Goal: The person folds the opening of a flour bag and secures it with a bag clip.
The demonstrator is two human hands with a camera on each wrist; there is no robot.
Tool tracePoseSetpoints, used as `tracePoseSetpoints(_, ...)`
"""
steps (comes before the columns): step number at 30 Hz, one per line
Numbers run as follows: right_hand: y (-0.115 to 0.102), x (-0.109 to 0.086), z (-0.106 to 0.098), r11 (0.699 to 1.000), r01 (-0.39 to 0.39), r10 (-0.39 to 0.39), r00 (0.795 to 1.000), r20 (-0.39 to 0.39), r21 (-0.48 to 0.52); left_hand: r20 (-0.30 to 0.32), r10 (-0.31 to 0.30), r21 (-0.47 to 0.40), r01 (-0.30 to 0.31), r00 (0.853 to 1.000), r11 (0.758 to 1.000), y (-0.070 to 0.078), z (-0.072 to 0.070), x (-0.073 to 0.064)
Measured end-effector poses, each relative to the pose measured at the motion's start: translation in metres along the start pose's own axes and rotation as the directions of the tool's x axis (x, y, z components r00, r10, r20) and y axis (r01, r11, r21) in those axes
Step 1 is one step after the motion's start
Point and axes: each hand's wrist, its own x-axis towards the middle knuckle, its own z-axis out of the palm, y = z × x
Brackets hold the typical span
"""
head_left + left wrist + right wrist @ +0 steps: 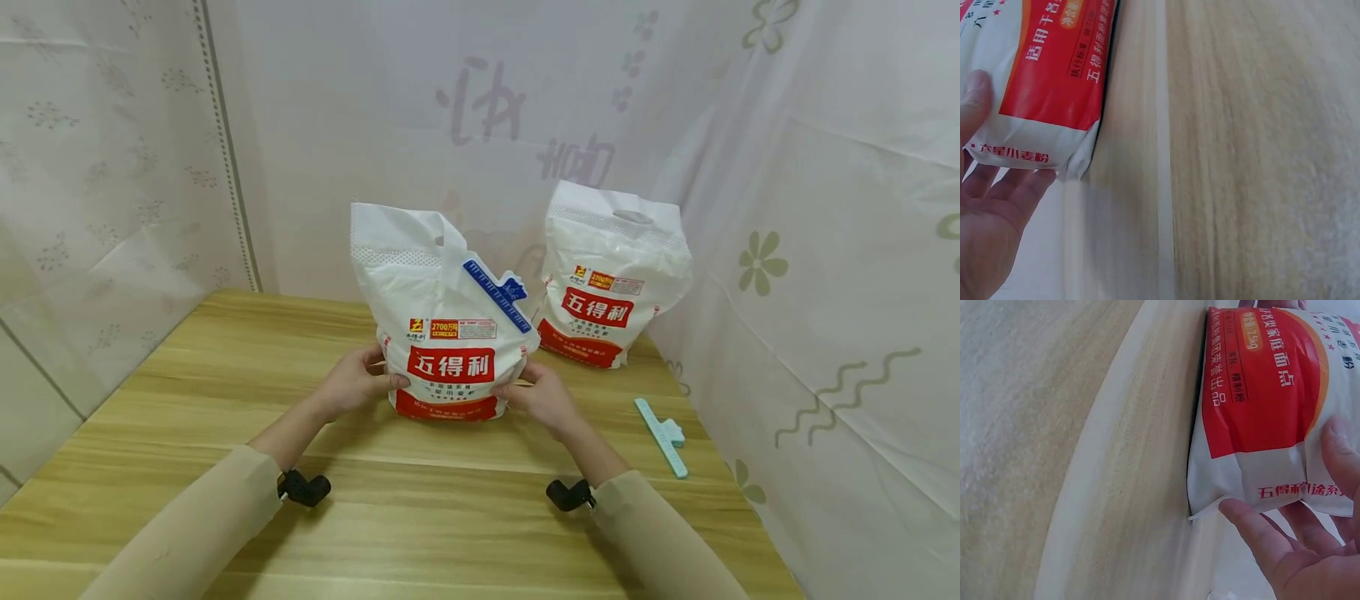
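Observation:
A white and red flour bag [442,333] stands upright at the middle of the table in the head view. Its top right corner is folded over, and a blue sealing clip [497,296] lies slantwise across that fold. My left hand [356,383] grips the bag's lower left side, thumb on the front and fingers round the edge. On the opposite side, my right hand [542,398] holds it the same way. Both wrist views show the thumbs on the printed front, the fingers along the side seams, and the bag's bottom edge close to the wood.
Behind and to the right stands a second flour bag [611,275] with a handle hole in its top. A mint-green sealing clip [662,437] lies on the wooden table [420,517] at the right. Patterned curtains [840,275] hang round the table's back and sides.

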Motion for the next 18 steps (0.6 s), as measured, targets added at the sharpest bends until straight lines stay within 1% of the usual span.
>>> tracePoseSetpoints(2,0.0009,0.0005,0.0014,1.0,-0.006,0.006,1.0,-0.018,0.002,0.0,0.006,0.009,-0.006,1.0,1.0,-0.0006,0.0007,-0.0012)
tracePoseSetpoints(6,0.0009,0.0,0.0024,1.0,-0.006,0.006,0.999,-0.036,-0.009,0.004,-0.001,-0.002,0.001,1.0,1.0,-0.0013,0.0014,-0.0018)
tracePoseSetpoints(9,-0.0002,-0.0002,0.0033,1.0,-0.004,0.003,0.999,-0.045,-0.014,0.001,-0.012,-0.018,0.012,1.0,1.0,-0.0017,0.0006,-0.0011)
tracePoseSetpoints(13,-0.0015,0.0001,0.0049,1.0,-0.003,0.002,0.998,-0.058,-0.004,0.004,-0.011,-0.035,0.012,1.0,0.999,-0.001,-0.001,-0.0005)
tracePoseSetpoints(18,-0.0005,0.0001,0.0055,1.0,-0.003,0.003,0.998,-0.06,0.001,0.004,-0.011,-0.033,0.012,1.0,0.999,-0.0009,-0.0004,-0.0004)
